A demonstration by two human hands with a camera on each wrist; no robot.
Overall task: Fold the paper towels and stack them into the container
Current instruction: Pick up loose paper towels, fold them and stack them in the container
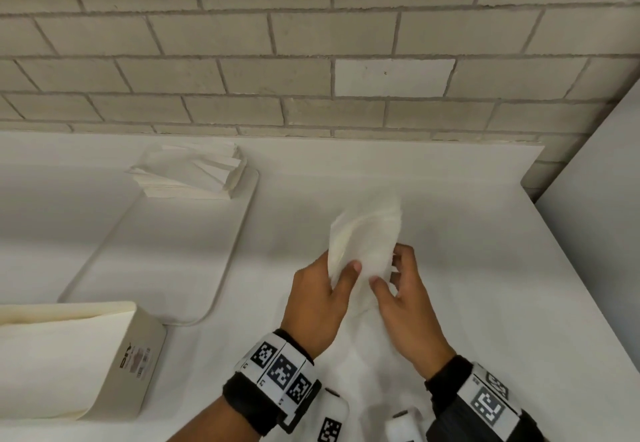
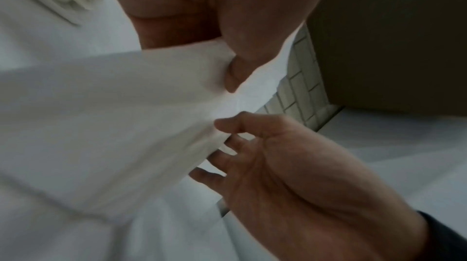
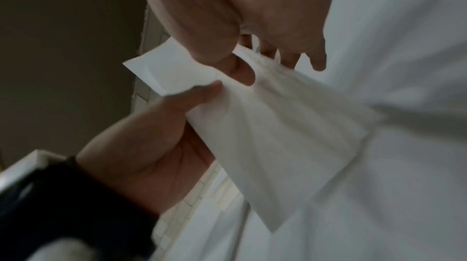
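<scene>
You held one paper towel (image 1: 363,244) up off the white bench (image 1: 450,268), your left hand (image 1: 322,298) pinching its near edge between thumb and fingers while your right hand (image 1: 403,298) pinched the same sheet just beside it, thumb on top and fingers spread behind, as the right wrist view showed. The sheet stood partly doubled over, bowed rather than flat, so the fold looked under way and not yet creased. To do it well, you needed to bring the free corners level before pressing, since the paper was thin and limp and would have taken a crooked crease readily; laying it on the bench and running a flat finger along the fold would likely have served better than creasing in the air. The stack of towels (image 1: 197,173) sat at the far end of the tray (image 1: 239,233), well apart from your hands, and the container (image 1: 114,355) stood at your near left, with what looked like pale sheets already inside.
</scene>
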